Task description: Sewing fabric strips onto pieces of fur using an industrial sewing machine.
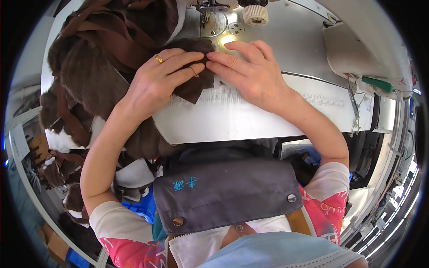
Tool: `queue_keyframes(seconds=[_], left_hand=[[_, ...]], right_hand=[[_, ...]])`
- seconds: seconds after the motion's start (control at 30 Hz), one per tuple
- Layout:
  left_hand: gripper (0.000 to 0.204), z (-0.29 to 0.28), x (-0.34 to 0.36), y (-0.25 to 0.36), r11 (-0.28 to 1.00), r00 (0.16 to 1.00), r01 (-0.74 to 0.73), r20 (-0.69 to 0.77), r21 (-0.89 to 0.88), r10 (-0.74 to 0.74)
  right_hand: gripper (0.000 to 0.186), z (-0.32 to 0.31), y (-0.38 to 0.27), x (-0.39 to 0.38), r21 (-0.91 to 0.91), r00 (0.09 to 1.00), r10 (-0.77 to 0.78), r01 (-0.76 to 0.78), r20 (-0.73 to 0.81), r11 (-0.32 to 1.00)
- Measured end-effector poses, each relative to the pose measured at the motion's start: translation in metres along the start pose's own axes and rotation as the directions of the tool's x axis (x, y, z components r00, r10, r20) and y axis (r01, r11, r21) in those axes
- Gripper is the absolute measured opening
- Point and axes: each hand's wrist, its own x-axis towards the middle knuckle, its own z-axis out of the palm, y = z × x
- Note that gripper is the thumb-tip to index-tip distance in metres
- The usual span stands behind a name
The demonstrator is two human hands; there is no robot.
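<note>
A dark brown fur piece (203, 82) with a smooth brown strip along it lies on the pale table, just in front of the sewing machine's presser foot (209, 20). My left hand (154, 82), a ring on one finger, presses on it with bent fingers closed at its edge. From the other side my right hand (257, 76) pinches the same edge, its outer fingers lifted. The fingertips of both hands nearly meet there. The fabric continues left into a heap of brown fur and strips (96, 73). What lies beneath my fingertips is hidden.
A white dial (256, 15) sits beside the presser foot. The metal machine bed (295, 49) stretches right, with a ruler strip (321, 100) along the table. A green-handled tool (377, 84) is at the far right. More fur pieces (65, 167) hang below the table at left.
</note>
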Motion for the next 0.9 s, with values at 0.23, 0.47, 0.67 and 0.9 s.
queue_keyframes(seconds=[0.23,0.47,0.67,0.9], left_hand=[[0.047,0.005,0.021,-0.04,0.999,0.999,0.036,-0.022,0.01,-0.035],[0.049,0.005,0.028,-0.048,0.999,0.999,0.04,0.001,0.031,-0.04],[0.058,0.005,0.029,-0.054,0.998,0.998,0.067,0.017,-0.004,-0.067],[0.055,0.008,0.031,-0.055,0.997,0.997,0.073,0.002,-0.027,-0.073]], right_hand=[[0.034,0.018,0.03,0.016,0.092,0.982,0.178,-0.183,0.056,0.979],[0.035,0.017,0.033,0.018,0.044,0.98,0.199,-0.199,0.009,0.979],[0.033,0.021,0.034,0.02,0.031,0.976,0.217,-0.217,0.003,0.976],[0.03,0.019,0.035,0.018,0.027,0.984,0.174,-0.174,0.026,0.984]])
